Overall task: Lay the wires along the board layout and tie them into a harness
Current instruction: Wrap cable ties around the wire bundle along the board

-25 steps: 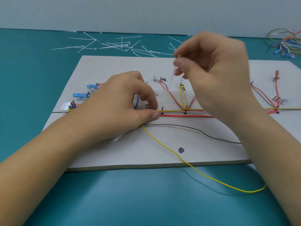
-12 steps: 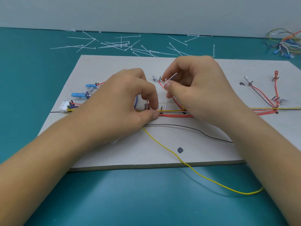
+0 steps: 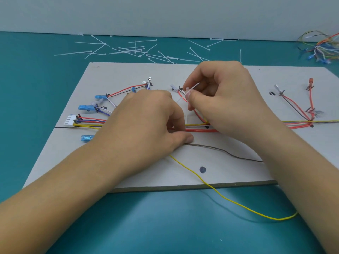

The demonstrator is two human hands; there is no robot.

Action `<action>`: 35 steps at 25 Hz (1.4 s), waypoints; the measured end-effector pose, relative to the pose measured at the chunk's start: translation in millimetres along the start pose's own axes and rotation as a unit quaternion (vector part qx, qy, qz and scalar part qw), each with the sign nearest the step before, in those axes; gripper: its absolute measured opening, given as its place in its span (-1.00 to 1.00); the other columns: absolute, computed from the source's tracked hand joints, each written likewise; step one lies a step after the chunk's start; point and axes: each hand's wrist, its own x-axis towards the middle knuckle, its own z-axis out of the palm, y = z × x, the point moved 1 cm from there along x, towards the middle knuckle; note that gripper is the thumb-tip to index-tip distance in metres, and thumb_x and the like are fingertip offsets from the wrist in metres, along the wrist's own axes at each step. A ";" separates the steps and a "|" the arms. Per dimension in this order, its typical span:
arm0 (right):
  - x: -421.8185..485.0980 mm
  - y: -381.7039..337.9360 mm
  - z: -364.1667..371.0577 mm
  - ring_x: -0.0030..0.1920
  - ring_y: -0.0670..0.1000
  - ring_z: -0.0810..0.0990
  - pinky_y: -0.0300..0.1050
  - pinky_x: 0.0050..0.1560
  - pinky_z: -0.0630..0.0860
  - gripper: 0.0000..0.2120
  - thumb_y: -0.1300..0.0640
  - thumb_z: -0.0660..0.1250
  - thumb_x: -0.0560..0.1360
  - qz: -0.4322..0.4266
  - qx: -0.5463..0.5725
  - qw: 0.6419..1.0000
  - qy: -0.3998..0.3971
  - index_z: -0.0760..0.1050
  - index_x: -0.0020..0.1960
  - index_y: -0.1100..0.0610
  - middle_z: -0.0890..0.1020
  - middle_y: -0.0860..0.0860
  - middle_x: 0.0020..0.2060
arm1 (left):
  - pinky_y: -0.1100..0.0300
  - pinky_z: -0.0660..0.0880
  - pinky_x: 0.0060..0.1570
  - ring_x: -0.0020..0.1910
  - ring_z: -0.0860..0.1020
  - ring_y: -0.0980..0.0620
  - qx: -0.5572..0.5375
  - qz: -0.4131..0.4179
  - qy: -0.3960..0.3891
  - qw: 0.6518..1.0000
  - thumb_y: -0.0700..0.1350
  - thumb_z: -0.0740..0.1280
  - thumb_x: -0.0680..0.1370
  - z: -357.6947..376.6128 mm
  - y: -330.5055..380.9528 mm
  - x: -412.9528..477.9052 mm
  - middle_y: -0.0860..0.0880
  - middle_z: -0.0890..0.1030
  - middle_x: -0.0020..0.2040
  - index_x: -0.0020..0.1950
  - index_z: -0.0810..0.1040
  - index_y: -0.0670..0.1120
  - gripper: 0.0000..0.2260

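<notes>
a smooth teal matte surface [image 3: 165, 226] lies on all sides of the left grip [image 3: 145, 123] and right grip [image 3: 225, 101]; well beyond both, a plain pale grey wall [image 3: 165, 13] stands upright along its far edge.

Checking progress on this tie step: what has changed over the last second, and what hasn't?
The right hand, pinching the white cable tie throughout, came down from above the board to just over the wire bundle, close beside the left hand. The left hand kept its grip on the bundle; the loose yellow wire and brown wire lie as before.
</notes>
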 end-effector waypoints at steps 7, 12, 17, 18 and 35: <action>-0.9 -0.9 0.9 -0.27 -0.03 0.72 -0.23 -0.33 0.57 -0.84 0.25 0.39 0.47 0.005 -0.003 1.000 -0.014 0.61 -0.16 -0.01 0.68 -0.07 -0.34 | 0.05 0.54 -0.09 -0.19 0.54 0.14 0.009 -0.023 -0.058 0.998 0.15 0.54 0.41 -6.7 -0.1 -0.8 0.15 0.61 -0.22 -0.22 0.72 0.18 -0.91; -0.9 -0.5 0.3 -0.26 -0.02 0.72 -0.19 -0.32 0.58 -0.84 0.25 0.39 0.47 0.005 -0.003 1.000 -0.015 0.61 -0.15 -0.01 0.68 -0.06 -0.33 | 0.16 0.49 -0.22 -0.30 0.53 0.21 0.011 -0.009 -0.078 0.997 0.04 0.50 0.42 -9.9 1.9 1.6 0.14 0.64 -0.24 -0.23 0.73 0.15 -0.96; -0.7 0.9 -2.6 -0.32 -0.03 0.69 -0.20 -0.32 0.54 -0.86 0.25 0.39 0.47 0.009 0.006 1.000 -0.013 0.62 -0.14 0.02 0.68 -0.05 -0.35 | 0.14 0.33 -0.27 -0.28 0.50 0.03 0.096 0.047 -0.032 0.994 0.05 0.34 0.39 -6.8 10.2 -2.0 0.10 0.55 -0.27 -0.26 0.68 0.09 -0.86; -0.6 1.4 -3.1 -0.31 -0.02 0.70 -0.19 -0.31 0.55 -0.86 0.25 0.39 0.48 0.011 0.008 1.000 -0.013 0.62 -0.14 0.03 0.69 -0.05 -0.34 | 0.10 0.37 -0.21 -0.27 0.51 0.02 0.106 0.053 -0.038 0.992 0.05 0.30 0.39 -6.3 10.9 -1.8 0.09 0.52 -0.26 -0.26 0.65 0.07 -0.85; -5.5 1.9 -23.1 -0.36 -0.10 0.53 -0.17 -0.30 0.48 -0.87 0.28 0.45 0.51 0.019 0.022 0.968 -0.248 0.65 -0.18 0.10 0.66 -0.05 -0.36 | 0.04 0.55 -0.31 -0.36 0.60 -0.06 -0.212 0.053 0.015 0.976 -0.17 0.38 0.53 -6.5 5.8 2.4 0.04 0.64 -0.28 -0.12 0.57 -0.08 -0.97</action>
